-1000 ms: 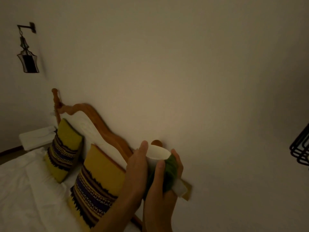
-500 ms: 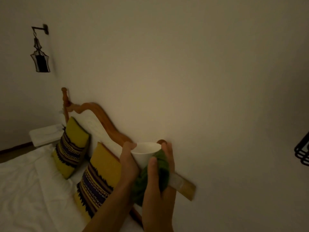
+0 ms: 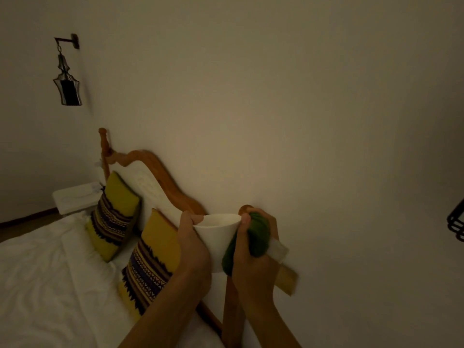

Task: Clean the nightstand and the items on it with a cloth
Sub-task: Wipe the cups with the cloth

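Single head view, tilted, close above hands, facing wall [image 3: 301, 121] beside bed [image 3: 50, 285].

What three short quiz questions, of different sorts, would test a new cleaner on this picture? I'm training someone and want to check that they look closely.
1. True or false: the left hand holds the white cup by its side.
2. Which hand presses the green cloth against the cup?
A. left
B. right
C. neither
3. Fill in: the two yellow patterned pillows lean against the wooden ____.

Key
1. True
2. B
3. headboard
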Action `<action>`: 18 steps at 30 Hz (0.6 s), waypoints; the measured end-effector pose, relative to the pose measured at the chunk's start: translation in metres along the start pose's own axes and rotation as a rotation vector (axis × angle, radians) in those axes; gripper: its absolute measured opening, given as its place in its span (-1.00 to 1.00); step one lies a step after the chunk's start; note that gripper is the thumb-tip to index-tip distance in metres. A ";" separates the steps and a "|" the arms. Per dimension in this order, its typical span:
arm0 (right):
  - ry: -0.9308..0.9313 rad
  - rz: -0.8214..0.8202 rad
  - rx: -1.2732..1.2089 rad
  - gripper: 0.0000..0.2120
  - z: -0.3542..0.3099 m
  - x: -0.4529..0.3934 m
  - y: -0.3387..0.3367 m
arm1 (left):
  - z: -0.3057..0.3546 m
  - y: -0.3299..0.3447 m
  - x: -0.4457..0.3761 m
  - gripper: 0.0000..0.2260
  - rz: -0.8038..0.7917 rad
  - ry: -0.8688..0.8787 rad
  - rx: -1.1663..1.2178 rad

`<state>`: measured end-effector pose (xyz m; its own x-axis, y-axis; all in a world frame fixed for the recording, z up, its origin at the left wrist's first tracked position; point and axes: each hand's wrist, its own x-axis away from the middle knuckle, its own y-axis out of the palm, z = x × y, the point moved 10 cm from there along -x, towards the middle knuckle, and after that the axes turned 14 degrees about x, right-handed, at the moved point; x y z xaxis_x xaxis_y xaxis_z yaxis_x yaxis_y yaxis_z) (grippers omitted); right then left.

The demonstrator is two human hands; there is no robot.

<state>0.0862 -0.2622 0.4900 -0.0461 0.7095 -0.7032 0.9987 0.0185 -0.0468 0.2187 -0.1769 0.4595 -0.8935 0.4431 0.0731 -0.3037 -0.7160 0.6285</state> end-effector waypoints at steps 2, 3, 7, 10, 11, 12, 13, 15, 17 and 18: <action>-0.015 0.061 0.007 -0.83 0.002 -0.002 -0.005 | 0.002 -0.003 -0.002 -0.59 -0.008 -0.003 -0.005; -0.043 0.061 0.015 -0.85 -0.001 -0.005 -0.006 | 0.002 -0.004 -0.001 -0.58 -0.003 -0.022 -0.007; -0.216 -0.038 0.015 -0.83 -0.010 -0.007 -0.006 | 0.001 -0.008 -0.004 -0.42 0.005 -0.092 0.014; -0.238 -0.111 0.026 -0.66 -0.005 -0.007 -0.003 | -0.005 -0.009 -0.006 -0.26 -0.031 -0.157 0.042; -0.277 -0.093 0.056 -0.64 -0.007 -0.006 -0.004 | -0.005 -0.010 -0.005 -0.26 -0.028 -0.162 0.042; -0.298 -0.072 0.058 -0.67 -0.008 -0.008 -0.004 | -0.004 -0.010 -0.004 -0.28 -0.015 -0.153 0.039; -0.250 -0.049 0.053 -0.78 -0.004 -0.011 -0.003 | -0.002 -0.012 -0.003 -0.31 0.009 -0.118 0.019; -0.041 0.046 -0.007 -0.87 0.009 -0.013 -0.005 | 0.011 -0.009 0.002 -0.47 0.009 0.016 -0.064; 0.249 0.137 -0.120 -0.68 0.036 -0.003 -0.005 | 0.017 -0.003 0.008 -0.58 -0.024 0.119 -0.109; 0.350 0.151 -0.136 -0.64 0.042 0.003 -0.004 | 0.016 -0.004 0.009 -0.59 -0.024 0.129 -0.112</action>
<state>0.0812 -0.2901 0.4581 0.0879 0.9078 -0.4100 0.9883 -0.0280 0.1499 0.2172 -0.1613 0.4695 -0.9184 0.3931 -0.0451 -0.3539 -0.7650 0.5381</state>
